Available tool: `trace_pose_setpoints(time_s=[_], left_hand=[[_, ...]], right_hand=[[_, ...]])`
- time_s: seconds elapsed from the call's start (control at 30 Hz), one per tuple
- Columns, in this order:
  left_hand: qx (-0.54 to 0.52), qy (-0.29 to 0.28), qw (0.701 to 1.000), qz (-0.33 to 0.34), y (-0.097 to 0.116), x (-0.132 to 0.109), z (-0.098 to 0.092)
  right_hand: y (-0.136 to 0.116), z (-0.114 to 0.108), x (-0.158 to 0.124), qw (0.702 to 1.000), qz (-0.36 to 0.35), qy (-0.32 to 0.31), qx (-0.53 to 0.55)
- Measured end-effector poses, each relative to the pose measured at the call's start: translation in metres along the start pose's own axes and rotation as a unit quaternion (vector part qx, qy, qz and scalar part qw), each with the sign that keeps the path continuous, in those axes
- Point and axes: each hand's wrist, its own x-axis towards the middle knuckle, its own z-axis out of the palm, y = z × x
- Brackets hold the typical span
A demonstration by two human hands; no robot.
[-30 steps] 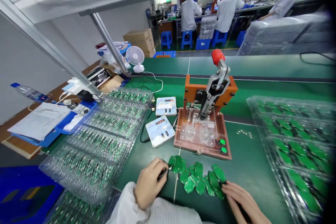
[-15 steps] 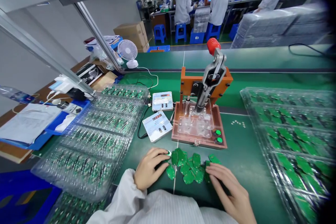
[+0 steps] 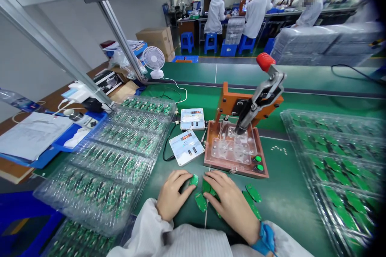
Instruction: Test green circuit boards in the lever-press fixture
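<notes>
The two hands had been drawn together. The left hand (image 3: 175, 194) and the right hand (image 3: 229, 204) lay just beside each other on the green bench mat (image 3: 289, 213), whereas in the earlier view they had been held well apart, at either end of the heap of green circuit boards (image 3: 200, 202). The right hand had been brought in over the boards and was laid flat, palm down, and no clamping on a board was shown. The left fingertips (image 3: 188, 177) were placed at the edge of one board, but whether it was gripped could not be told.

The heap had been spread out. Fewer boards could be seen, some being covered by the right hand, and two were left lying apart to the right of it. All the visible boards lay on the mat in front of the clear plastic jig (image 3: 232, 146) of the orange press (image 3: 250, 104), and none could be seen in the jig.

A blue wrist strap (image 3: 263, 240) had come into view on the right wrist. The red-knobbed lever (image 3: 265, 61) appeared tilted further to the right, but the view had also turned, so a real shift could not be told. Clear trays of boards (image 3: 111, 164) remained on the left.
</notes>
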Motion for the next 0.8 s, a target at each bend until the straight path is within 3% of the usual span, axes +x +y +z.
trace_pose_setpoints(time_s=[0.2, 0.33, 0.47, 0.57, 0.7, 0.8], left_hand=[[0.031, -0.063, 0.994, 0.081, -0.004, 0.002, -0.003], [0.03, -0.039, 0.991, 0.124, -0.007, 0.005, -0.008], [0.039, 0.026, 0.998, 0.031, -0.003, 0.004, -0.008], [0.077, 0.034, 0.996, -0.027, 0.001, 0.002, -0.003], [0.1, 0.02, 0.995, -0.017, -0.002, -0.001, 0.001], [0.104, 0.013, 0.994, 0.026, -0.005, -0.004, -0.002]], right_hand=[[0.001, 0.001, 0.005, 0.999, -0.028, -0.002, -0.022], [0.0, -0.002, 0.004, 0.999, -0.04, 0.013, -0.01], [-0.002, -0.004, -0.002, 0.999, -0.032, 0.03, 0.018], [-0.005, -0.014, -0.011, 0.996, -0.041, 0.066, 0.043], [0.0, -0.041, -0.026, 0.991, -0.041, 0.115, 0.057], [0.02, -0.065, -0.032, 0.982, -0.015, 0.183, 0.036]])
